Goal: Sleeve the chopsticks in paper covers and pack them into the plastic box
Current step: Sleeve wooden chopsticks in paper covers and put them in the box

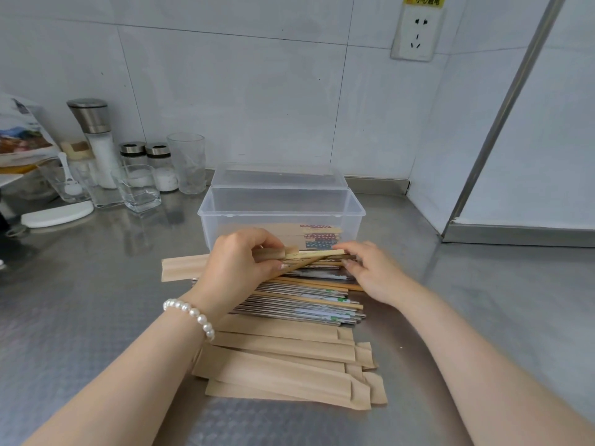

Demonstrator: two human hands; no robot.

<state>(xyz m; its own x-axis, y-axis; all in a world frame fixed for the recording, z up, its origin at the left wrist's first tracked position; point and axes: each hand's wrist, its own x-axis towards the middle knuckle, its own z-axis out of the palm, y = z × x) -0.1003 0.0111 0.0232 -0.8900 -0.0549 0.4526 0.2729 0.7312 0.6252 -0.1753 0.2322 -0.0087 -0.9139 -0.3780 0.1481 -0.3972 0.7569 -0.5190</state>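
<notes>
The left hand (pixel 238 262) grips the open end of a brown paper cover (pixel 185 268), whose length runs out toward 9 o'clock from the fist. Its thumb and fingers are curled round the cover's mouth, and a pale chopstick (pixel 317 253) juts from there toward 3 o'clock. The right hand (pixel 375 272) meets that chopstick's far end with its fingertips; whether they pinch it or only touch it cannot be told. Both hands hover over a heap of loose chopsticks (pixel 302 300), and a stack of empty covers (pixel 289 371) lies at 6 o'clock of that heap. The clear box (pixel 280 217) stands at 12 o'clock, lid open, with patterned sleeved pairs (pixel 317 236) inside; their print is too small to read. On the wall at 1 o'clock, a yellow label (pixel 425 0) above the socket (pixel 417 33) reads 小心触电.
</notes>
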